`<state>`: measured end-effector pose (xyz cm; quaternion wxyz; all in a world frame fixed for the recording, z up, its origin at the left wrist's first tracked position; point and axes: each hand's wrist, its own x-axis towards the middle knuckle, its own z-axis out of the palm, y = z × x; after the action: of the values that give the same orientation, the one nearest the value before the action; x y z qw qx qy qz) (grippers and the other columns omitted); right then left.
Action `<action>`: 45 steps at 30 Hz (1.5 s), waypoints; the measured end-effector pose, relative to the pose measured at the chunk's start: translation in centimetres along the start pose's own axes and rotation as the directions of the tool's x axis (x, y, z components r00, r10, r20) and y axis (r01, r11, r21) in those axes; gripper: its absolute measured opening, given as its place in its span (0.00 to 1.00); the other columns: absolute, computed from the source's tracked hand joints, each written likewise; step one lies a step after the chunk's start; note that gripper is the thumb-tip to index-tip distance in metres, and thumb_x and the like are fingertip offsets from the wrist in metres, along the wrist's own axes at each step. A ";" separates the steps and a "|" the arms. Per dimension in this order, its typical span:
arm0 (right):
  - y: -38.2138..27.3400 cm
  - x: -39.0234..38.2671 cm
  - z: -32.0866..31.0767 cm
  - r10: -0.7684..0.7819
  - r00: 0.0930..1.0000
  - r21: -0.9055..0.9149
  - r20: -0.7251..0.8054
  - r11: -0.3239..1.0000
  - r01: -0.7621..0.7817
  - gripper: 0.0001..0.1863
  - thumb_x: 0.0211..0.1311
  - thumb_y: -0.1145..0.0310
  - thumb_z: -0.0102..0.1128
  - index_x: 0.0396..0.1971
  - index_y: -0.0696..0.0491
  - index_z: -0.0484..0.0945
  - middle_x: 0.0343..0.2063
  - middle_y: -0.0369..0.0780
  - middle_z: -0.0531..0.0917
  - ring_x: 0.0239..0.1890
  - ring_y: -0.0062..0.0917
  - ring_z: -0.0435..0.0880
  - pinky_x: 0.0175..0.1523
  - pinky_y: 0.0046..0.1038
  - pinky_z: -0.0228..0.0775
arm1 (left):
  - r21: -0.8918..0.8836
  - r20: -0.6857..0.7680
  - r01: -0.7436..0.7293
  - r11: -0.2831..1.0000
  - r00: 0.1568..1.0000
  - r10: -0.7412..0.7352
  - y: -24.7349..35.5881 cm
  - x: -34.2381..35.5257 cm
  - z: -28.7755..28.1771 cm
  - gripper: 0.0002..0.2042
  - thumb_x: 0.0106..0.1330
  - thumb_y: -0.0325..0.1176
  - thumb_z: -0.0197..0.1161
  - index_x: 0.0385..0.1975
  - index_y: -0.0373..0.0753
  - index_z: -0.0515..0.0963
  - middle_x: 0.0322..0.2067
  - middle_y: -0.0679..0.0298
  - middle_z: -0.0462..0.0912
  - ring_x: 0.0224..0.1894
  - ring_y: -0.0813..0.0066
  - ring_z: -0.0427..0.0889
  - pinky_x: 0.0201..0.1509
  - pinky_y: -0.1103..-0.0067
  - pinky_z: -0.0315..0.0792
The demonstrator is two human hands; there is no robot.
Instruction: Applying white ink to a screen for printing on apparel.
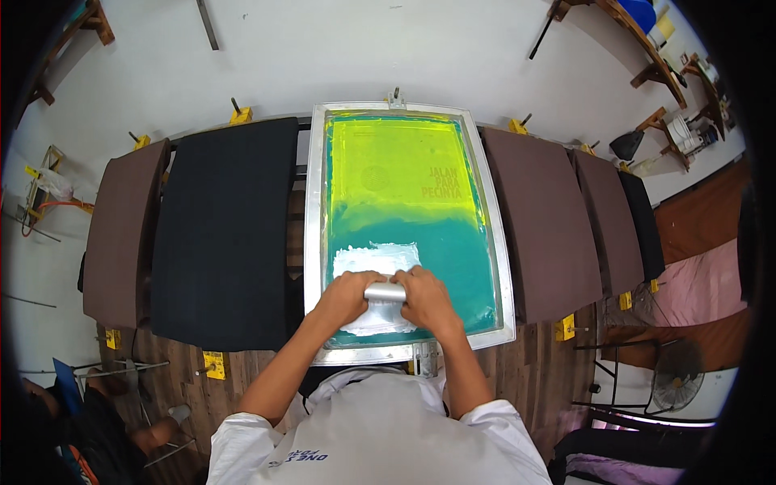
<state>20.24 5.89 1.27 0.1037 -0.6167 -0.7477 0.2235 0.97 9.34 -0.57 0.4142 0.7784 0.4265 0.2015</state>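
Both hands are closed round a squeegee (385,292) with a silver metal handle, low on a screen-printing frame. My left hand (346,296) grips its left end and my right hand (423,296) its right end; the blade's lower edge is hidden. The screen frame (499,267) has a pale metal rim and teal mesh (453,259), with a yellow-green coated area (388,153) over the far half and some lettering there. White ink (376,257) is smeared on the mesh around the squeegee, beyond it and on the near side of my hands.
Black fabric (226,234) covers the board to the left, with brown fabric (125,234) beyond it. More brown fabric (543,226) covers boards to the right. Yellow clamps (214,364) edge the row. A standing fan (677,376) is at right; a person's leg (158,435) shows at lower left.
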 end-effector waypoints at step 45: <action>-0.6 -2.2 1.5 -0.113 0.992 -0.008 -0.063 0.994 0.113 0.24 0.41 0.83 0.61 0.43 0.52 0.76 0.44 0.44 0.77 0.47 0.44 0.77 0.47 0.42 0.72 | 0.238 -0.086 -0.037 0.971 0.995 0.059 1.6 -4.7 2.4 0.24 0.49 0.15 0.60 0.51 0.32 0.74 0.51 0.47 0.78 0.47 0.47 0.81 0.51 0.62 0.76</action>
<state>19.56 3.37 0.46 0.1385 -0.5802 -0.7782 0.1962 0.69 3.83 -0.45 0.2935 0.8220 0.4474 0.1950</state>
